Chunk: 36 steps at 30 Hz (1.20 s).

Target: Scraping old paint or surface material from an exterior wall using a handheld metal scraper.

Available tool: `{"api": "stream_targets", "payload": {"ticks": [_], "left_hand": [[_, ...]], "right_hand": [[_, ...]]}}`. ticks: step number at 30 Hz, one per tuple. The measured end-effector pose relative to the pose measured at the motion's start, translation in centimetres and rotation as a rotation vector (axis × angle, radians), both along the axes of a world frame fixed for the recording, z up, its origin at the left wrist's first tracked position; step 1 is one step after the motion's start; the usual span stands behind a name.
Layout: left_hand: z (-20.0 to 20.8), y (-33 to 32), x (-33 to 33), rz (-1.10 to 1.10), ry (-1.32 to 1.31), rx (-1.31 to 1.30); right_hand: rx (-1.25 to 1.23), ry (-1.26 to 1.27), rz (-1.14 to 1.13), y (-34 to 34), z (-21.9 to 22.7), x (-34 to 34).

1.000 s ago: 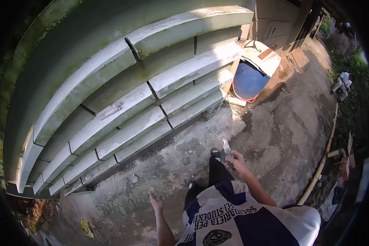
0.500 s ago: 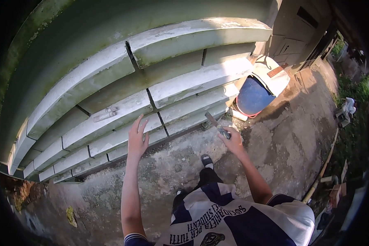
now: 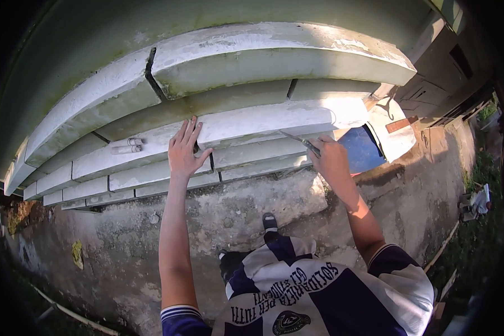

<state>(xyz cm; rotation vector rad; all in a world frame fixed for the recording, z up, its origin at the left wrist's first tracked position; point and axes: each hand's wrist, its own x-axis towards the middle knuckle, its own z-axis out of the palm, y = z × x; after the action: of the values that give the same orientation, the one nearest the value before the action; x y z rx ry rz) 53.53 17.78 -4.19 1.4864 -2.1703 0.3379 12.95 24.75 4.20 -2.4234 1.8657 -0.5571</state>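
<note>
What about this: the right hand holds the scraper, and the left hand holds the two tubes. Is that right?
Not quite: the left hand isn't holding the tubes. The head view shows it spread open at the ledge, with the tubes lying apart from it, to its left. The right hand does hold the scraper.

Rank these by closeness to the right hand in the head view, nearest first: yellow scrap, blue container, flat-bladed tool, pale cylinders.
1. Flat-bladed tool: held in the right hand.
2. Blue container: just to its right.
3. Pale cylinders: well left, on a ledge.
4. Yellow scrap: far left, on the ground.
</note>
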Motion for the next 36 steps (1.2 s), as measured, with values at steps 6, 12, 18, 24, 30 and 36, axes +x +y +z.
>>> {"api": "stream_targets", "payload": {"ticks": [6,12,18,24,30,36], "left_hand": [[0.0,0.3,-0.8,0.031,0.036,0.019],[0.6,0.5,-1.2,0.017,0.085,0.073],[0.9,0.6,-0.5,0.032,0.071,0.144],[-0.2,0.6,-0.2,0.1,-0.005,0.144],[-0.4,0.6,-0.4,0.109,-0.006,0.13],[-0.4,0.6,-0.3,0.114,0.0,0.131]], "right_hand": [[0.025,-0.046,0.054,-0.1,1.2,-1.1],[-0.058,-0.373,0.178,0.3,1.6,-1.2],[-0.208,-0.983,0.374,-2.5,-2.1,-0.8],[0.185,-1.376,0.515,-5.6,-4.8,0.3],[0.002,-1.271,1.057,-6.4,-2.6,2.9],[-0.278,-1.034,0.867,-9.5,-5.3,3.3]]}}
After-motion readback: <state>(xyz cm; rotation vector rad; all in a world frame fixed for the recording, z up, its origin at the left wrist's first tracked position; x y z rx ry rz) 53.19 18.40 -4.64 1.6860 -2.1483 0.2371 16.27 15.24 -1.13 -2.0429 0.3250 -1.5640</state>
